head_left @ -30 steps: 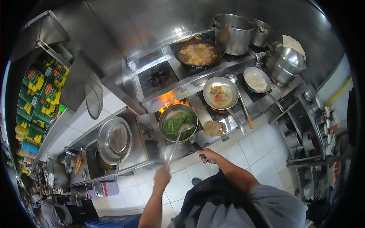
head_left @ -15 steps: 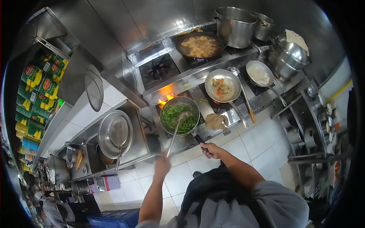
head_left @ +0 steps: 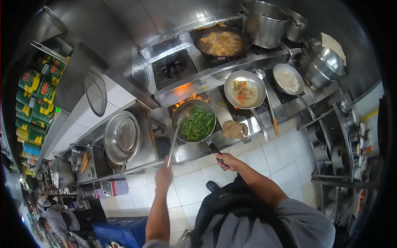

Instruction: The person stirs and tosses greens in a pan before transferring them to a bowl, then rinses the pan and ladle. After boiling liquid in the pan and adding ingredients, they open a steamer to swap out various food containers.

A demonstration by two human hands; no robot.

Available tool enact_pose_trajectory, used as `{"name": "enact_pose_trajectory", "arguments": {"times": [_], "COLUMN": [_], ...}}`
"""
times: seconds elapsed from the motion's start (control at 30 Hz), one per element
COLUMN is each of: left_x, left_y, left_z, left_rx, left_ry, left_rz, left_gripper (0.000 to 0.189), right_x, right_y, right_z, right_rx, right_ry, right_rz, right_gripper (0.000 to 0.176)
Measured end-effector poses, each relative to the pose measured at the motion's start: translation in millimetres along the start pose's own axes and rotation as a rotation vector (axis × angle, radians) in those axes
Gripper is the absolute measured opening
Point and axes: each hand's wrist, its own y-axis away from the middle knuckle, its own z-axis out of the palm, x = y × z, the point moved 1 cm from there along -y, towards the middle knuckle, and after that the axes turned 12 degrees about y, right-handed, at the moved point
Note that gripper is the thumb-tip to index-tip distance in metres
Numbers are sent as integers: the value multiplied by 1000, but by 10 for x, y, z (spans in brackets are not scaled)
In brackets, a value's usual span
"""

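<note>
My right hand (head_left: 226, 161) is closed around the black handle (head_left: 215, 149) of a frying pan (head_left: 173, 120) full of chopped green vegetables (head_left: 196, 124). The pan sits on a lit burner, and flames (head_left: 188, 99) rise behind its far rim. In my left hand (head_left: 164, 175), slightly blurred, is the long metal handle of a ladle (head_left: 174, 142); its head is down at the pan's left side, beside the greens. A crumpled tan cloth (head_left: 234, 129) lies just right of this pan.
A pan with orange and brown pieces (head_left: 245, 90), a long wooden-handled utensil (head_left: 274, 124) and a pan with white contents (head_left: 286, 81) stand rightward. Behind, food fries in a dark wok (head_left: 221, 43) near a tall pot (head_left: 264, 27). A strainer rests over a steel bowl (head_left: 108, 138) at left.
The ladle and my left hand have moved left, and the greens now gather toward the pan's right side. My right hand keeps its hold on the handle. The view has shifted slightly.
</note>
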Motion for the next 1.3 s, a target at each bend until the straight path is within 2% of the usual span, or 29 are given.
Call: {"name": "enact_pose_trajectory", "arguments": {"times": [0.03,0.13,0.17,0.23,0.3,0.33,0.37,0.4,0.47,0.53,0.6,0.7,0.73,0.8,0.87,0.93,0.97,1.0,1.03,1.13,1.23,1.27,1.3], "left_x": [-70,109,163,391,429,422,381,383,387,375,300,366,339,318,264,103,121,242,278,235,253,186,195], "left_y": [-178,-481,-385,25,304,465,623,761,1099,1013,668,658,707,965,966,660,477,363,368,628,737,670,658], "left_z": [211,697,600,192,-145,-287,-416,-495,-532,-428,-396,-473,-453,-483,-457,-412,-479,-572,-605,-654,-417,-284,-287], "left_rx": [120,24,38,-24,-26,14,-62,-46,-82,-68,-39,-22,-30,-69,-142,-51,-81,-55,-64,-88,-101,-70,-73], "left_ry": [114,195,198,-33,-105,-2,75,81,330,344,220,176,136,145,100,34,9,-32,-16,28,27,15,13], "left_rz": [91,10,8,48,-22,37,-8,2,126,126,-27,-59,-85,1,-89,-62,-67,-23,-55,-78,-94,-101,-102], "left_gripper": [59,59,59,55,51,50,48,48,45,45,44,43,43,47,48,47,50,49,49,51,49,47,47], "right_x": [-12,-44,-112,-242,-126,-37,262,316,198,-37,-110,251,348,245,-53,-338,-474,-471,-249,114,61,6,-174], "right_y": [-8,16,-14,-121,-155,-157,-107,212,502,258,102,122,248,355,154,-167,-250,-388,-501,332,122,-251,-276], "right_z": [4,-1,-37,-151,-85,0,-63,41,209,256,254,122,92,117,197,216,254,252,211,255,241,169,228], "right_rx": [-9,-23,-27,35,95,161,83,102,80,76,71,121,109,99,152,102,95,85,121,134,178,111,91], "right_ry": [-6,-33,-20,393,384,364,387,340,296,314,342,517,427,471,445,421,447,469,545,468,417,429,390], "right_rz": [16,14,9,-111,-145,-188,-179,-197,-241,-214,-202,-316,-339,-326,-266,-299,-235,-170,-223,-339,-354,-326,-306], "right_gripper": [33,31,31,30,29,29,27,26,24,23,21,20,20,20,20,21,21,21,21,24,16,22,21]}}
